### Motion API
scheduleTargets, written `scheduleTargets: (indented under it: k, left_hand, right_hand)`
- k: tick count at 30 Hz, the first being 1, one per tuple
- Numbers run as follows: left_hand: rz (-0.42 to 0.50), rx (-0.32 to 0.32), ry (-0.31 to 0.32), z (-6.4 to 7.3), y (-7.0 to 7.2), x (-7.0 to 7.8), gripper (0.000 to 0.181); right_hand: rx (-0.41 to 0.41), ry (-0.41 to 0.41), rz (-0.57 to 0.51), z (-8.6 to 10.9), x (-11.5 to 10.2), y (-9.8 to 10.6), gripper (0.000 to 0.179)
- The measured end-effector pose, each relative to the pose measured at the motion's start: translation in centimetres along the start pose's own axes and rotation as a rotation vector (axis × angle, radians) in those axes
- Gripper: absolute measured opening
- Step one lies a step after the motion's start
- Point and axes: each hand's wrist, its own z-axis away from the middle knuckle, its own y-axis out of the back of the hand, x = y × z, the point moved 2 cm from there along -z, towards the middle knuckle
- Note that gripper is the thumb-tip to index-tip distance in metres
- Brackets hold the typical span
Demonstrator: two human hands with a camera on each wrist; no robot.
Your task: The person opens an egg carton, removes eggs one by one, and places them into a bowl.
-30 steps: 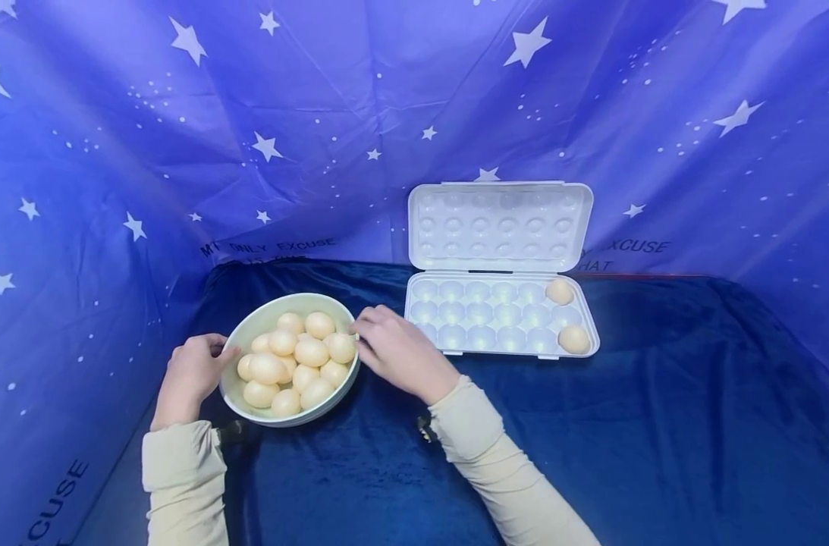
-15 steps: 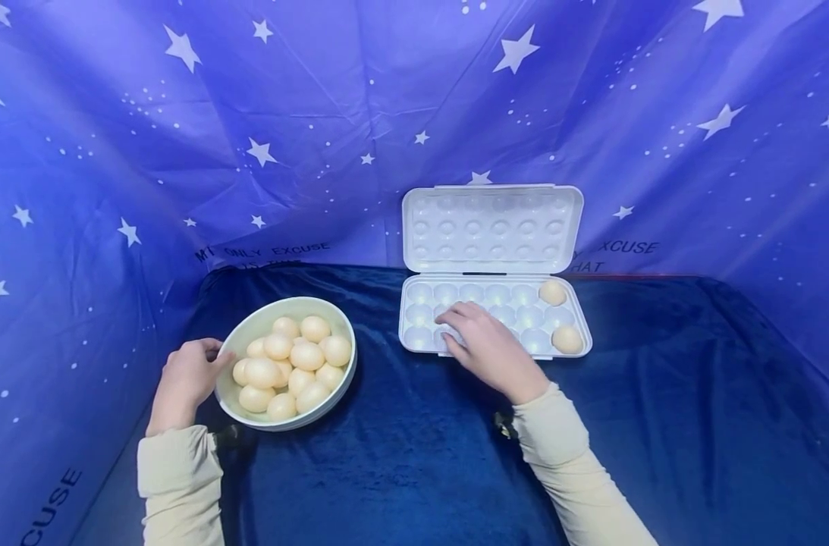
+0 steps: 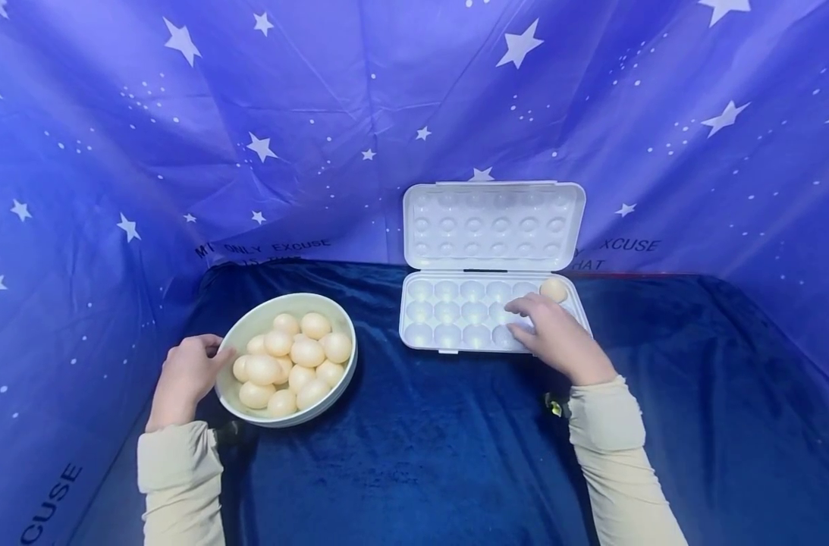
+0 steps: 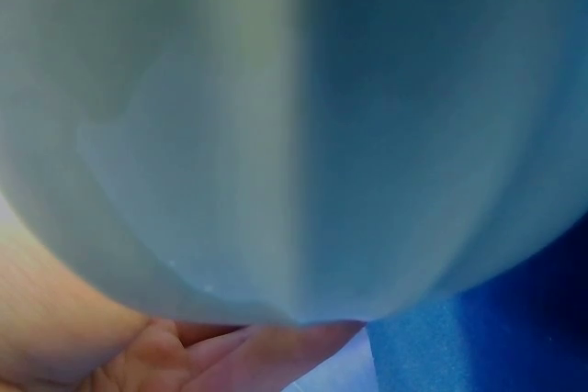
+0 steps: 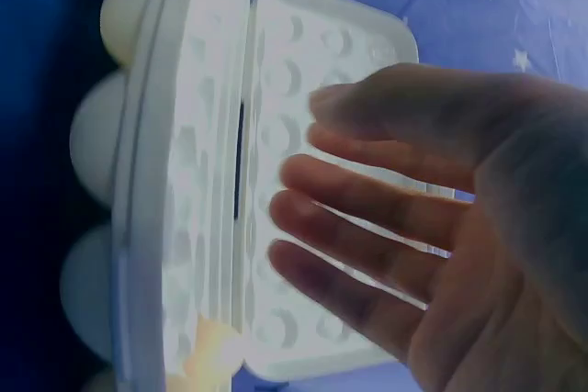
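Observation:
At the left of the head view, my left hand (image 3: 185, 379) grips the near left side of a pale green bowl (image 3: 235, 402), thumb over the rim. Several cream-coloured eggs (image 3: 307, 353) are heaped in it. In the left wrist view the bowl's outer wall (image 4: 230, 162) hides most of the hand. My right hand (image 3: 557, 337) hovers over the right end of a white egg carton (image 3: 409, 334) with its lid raised. Its fingers (image 5: 367, 199) are spread and hold nothing in the right wrist view. One egg (image 3: 554, 290) sits in the back right cup; the hand covers the front right cup.
The carton's dimpled lid (image 3: 494, 227) leans back close to a blue star-print curtain (image 3: 359, 114). Dark blue velvet cloth (image 3: 400, 455) covers the table between the bowl and my right forearm.
My right hand has left the bowl's right rim and travelled right across the carton to its right end. The left hand stays at the bowl, and the view has shifted slightly.

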Motion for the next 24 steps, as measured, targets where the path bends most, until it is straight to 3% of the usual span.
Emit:
scheduleTargets:
  k: [12, 19, 24]
  left_hand:
    - [-0.008, 0.011, -0.005, -0.2, 0.0, -0.1, 0.039]
    - [-0.012, 0.012, -0.009, -0.2, 0.0, -0.1, 0.039]
    - [-0.006, 0.006, -0.007, -0.2, 0.0, 0.0, 0.039]
  right_hand:
    - [-0.108, -0.168, 0.035, 1.1, 3.0, 1.5, 0.026]
    - [-0.121, -0.2, 0.074, 1.6, 4.6, 1.6, 0.026]
    - [-0.166, -0.27, 0.076, 2.0, 5.6, 1.6, 0.025]
